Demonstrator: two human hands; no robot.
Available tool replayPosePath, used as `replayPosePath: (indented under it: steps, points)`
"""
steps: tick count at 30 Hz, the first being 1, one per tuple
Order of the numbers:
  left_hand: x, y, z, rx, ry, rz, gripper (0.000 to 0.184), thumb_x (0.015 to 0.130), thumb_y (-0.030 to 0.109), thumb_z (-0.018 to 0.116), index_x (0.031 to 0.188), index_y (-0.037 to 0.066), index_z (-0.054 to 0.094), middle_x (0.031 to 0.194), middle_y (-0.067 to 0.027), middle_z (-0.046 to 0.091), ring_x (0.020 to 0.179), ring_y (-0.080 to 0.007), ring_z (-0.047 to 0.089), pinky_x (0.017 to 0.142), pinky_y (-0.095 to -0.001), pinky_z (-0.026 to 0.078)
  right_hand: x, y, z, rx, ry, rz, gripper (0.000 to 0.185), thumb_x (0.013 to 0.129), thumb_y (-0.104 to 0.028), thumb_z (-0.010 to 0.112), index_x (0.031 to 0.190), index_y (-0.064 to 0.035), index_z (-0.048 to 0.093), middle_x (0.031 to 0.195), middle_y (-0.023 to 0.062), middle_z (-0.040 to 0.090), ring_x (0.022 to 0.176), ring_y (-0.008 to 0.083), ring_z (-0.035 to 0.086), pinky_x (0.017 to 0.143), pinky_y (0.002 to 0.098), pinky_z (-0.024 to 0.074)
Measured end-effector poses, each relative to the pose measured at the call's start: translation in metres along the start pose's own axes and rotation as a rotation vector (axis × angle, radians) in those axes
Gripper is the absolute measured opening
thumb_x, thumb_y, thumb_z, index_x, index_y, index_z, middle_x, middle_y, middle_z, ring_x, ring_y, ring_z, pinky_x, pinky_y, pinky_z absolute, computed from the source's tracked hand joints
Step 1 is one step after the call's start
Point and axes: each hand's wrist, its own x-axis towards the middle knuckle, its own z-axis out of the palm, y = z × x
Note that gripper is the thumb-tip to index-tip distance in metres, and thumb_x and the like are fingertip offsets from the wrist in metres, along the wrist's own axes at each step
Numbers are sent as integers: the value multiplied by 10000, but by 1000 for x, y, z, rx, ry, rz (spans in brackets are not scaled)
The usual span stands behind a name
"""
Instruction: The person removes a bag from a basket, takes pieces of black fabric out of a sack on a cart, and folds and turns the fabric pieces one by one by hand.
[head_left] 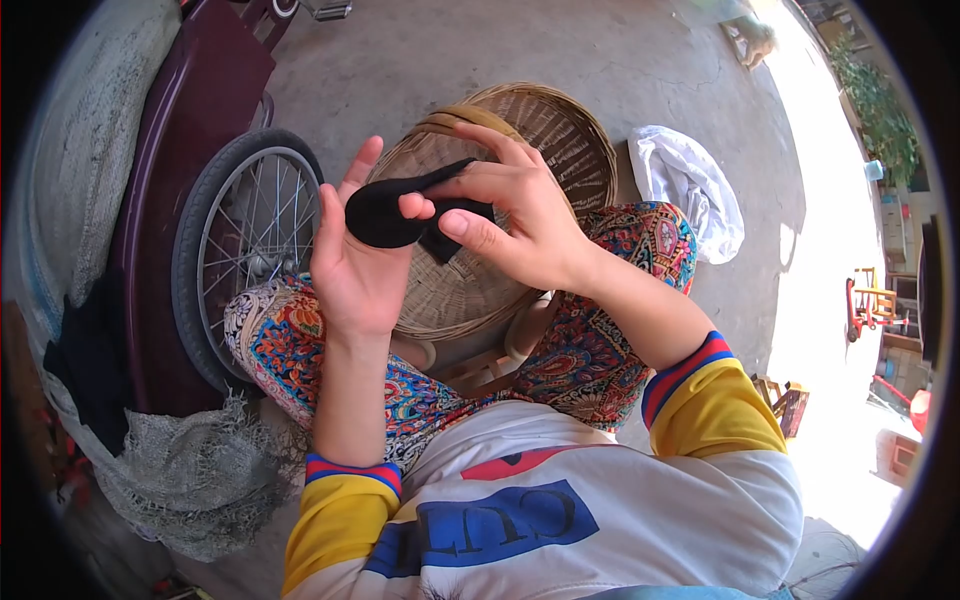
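A piece of soft black cloth (382, 214), possibly a sock, is stretched between my hands above a wicker basket (455, 300). My left hand (365, 270) has its palm turned up, with the rounded end of the cloth across its fingers. Two fingertips show in front of the cloth, while the thumb and another finger stand apart. My right hand (515, 205) grips the narrow end with its bent fingers; its index finger is extended and its thumb points toward the left hand. A squarish dark part hangs below the fingers; whether it belongs to the same piece I cannot tell.
The basket sits between my knees, its curved handle (468, 116) behind my hands. On the left stand a spoked wheel (255, 235) and a maroon cart side (175, 170). White cloth (690, 190) lies right of the basket. A frayed woven sack (200, 475) lies at lower left.
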Motion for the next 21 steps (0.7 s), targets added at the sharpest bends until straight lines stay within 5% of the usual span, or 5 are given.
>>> replayPosePath:
  steps: [5,9,11,16,21]
  points:
    - [-1,-9,16,556,205,110,496,978,281,455,1337,-38,329,1090,-128,588,1000,-185,584,928,-317,436,0,0,-8,1,-12,5,464,829,-505,592,924,-68,715,908,104,681,1266,412,367,1031,504,253]
    - [-3,-16,18,843,83,153,502,937,210,552,1318,-40,340,1218,-126,480,1062,-159,529,925,-291,429,-2,5,-4,214,38,174,472,812,-492,642,885,-31,713,900,125,681,1267,386,379,1027,494,290]
    - [-5,-21,15,913,-5,127,524,930,164,557,1339,-29,292,1292,-145,394,1150,-189,479,967,-314,418,0,5,-1,429,112,304,428,793,-417,709,856,6,703,961,140,675,1134,281,523,923,444,426]
    - [-6,-31,24,890,-6,76,570,918,176,568,1349,-53,272,1327,-151,377,1210,-203,429,1023,-320,348,2,1,-3,566,112,620,289,876,-249,650,967,23,688,1100,120,633,965,118,585,799,240,470]
    - [-6,-33,19,1051,-20,174,527,925,127,539,1342,-40,263,1309,-160,419,1164,-205,477,999,-323,373,0,12,1,772,153,636,312,949,-235,535,1080,27,643,975,23,645,867,45,551,765,227,467]
